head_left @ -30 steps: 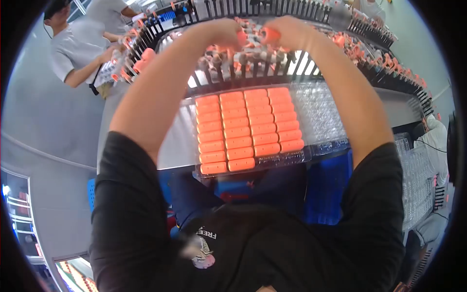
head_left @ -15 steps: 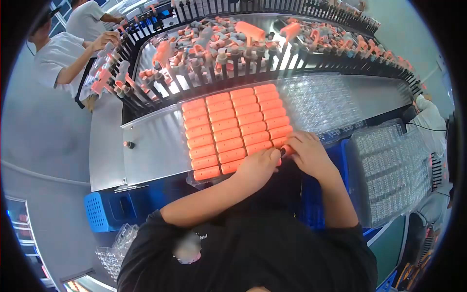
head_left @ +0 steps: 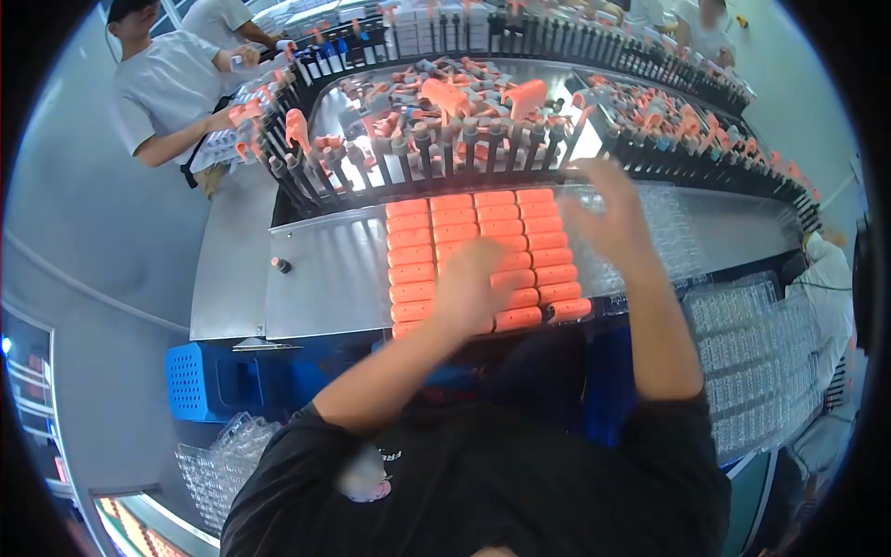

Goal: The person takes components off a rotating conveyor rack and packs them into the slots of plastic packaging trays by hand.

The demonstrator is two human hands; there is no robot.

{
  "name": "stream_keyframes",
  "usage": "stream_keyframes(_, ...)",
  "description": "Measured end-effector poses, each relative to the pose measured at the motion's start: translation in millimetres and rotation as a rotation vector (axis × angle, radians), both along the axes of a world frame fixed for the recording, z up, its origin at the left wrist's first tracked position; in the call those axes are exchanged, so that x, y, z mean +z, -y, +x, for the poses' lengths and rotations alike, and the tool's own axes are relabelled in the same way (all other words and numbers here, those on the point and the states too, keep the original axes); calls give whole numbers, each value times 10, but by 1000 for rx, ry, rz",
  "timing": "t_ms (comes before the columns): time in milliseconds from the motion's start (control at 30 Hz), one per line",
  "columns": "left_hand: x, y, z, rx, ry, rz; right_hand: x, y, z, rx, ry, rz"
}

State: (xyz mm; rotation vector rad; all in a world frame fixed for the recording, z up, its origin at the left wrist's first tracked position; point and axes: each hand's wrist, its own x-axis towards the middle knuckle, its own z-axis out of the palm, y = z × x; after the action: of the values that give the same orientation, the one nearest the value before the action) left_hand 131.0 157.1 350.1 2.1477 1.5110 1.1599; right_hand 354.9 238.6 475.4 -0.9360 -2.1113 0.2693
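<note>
- We see the left hand point(head_left: 467, 286) blurred above the orange cylinders point(head_left: 546, 239), hiding some of them; we cannot tell whether its fingers close on anything, nor whether it touches them.
- To its right and farther from the body, we see the right hand point(head_left: 613, 221), also blurred, its fingers spread apart with nothing visible between them.
- Under and around the left hand, we find the cylinders lying side by side in four columns; the nearest one in the right-hand column point(head_left: 569, 308) shows a dark end toward the left hand.
- Just beneath and right of the right hand, we see clear plastic trays point(head_left: 673, 232) on the metal table point(head_left: 325, 269).
- Left of the left hand, well apart from it, we have a small dark part with an orange end point(head_left: 281, 265) on the bare metal.
- Beyond both hands, we see a row of black posts point(head_left: 469, 148), with a heap of grey and orange parts point(head_left: 380, 88) behind it.
- Farther out, we have a blue basket point(head_left: 187, 382) below and left of the left hand, more stacked trays point(head_left: 756, 362) below and right of the right hand, and a person in a light shirt point(head_left: 172, 84) at far left.
</note>
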Motion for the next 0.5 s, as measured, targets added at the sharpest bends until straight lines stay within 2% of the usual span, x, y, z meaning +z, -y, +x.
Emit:
stream_keyframes(33, 61, -360, -274, 247, 93, 148, 180, -297, -191, -13, 61, 208)
stream_keyframes(67, 845, -452, -579, 313, 257, -139, 344, -630, -385, -31, 116, 416)
stream_keyframes(100, 888, -817, -870, 522, 227, 94, 458, -1013, -594, 27, 188, 422)
stream_keyframes(133, 1170, -1093, -1122, 573, 273, 6, 564, -1320, -792, 81, 266, 428)
stream_keyframes(200, 1664, -1660, -1441, 520, 167, -488, 842, -1527, -1153, 178, 614, -155)
stream_keyframes(267, 1591, -2101, -1722, 153, 301, -694, 1006, -1556, -1495, 120, 1025, -236)
stream_keyframes(300, 1703, -2074, -1752, 127, -101, -652, 1001, -1587, -1529, 166, 998, -142)
stream_keyframes(367, 1895, -1985, -1766, 128, -487, -544, 914, -1652, -1560, 266, 940, 41)
stream_keyframes(400, 1955, -1904, -1766, 125, -678, -486, 930, -1531, -1466, 270, 739, 63)
stream_keyframes(467, 1938, -1741, -1905, 143, -729, -282, 1003, -1029, -1066, 262, 338, 94)
stream_keyframes(500, 2026, -1551, -1833, 205, -673, -331, 938, -856, -725, 229, 219, 61)
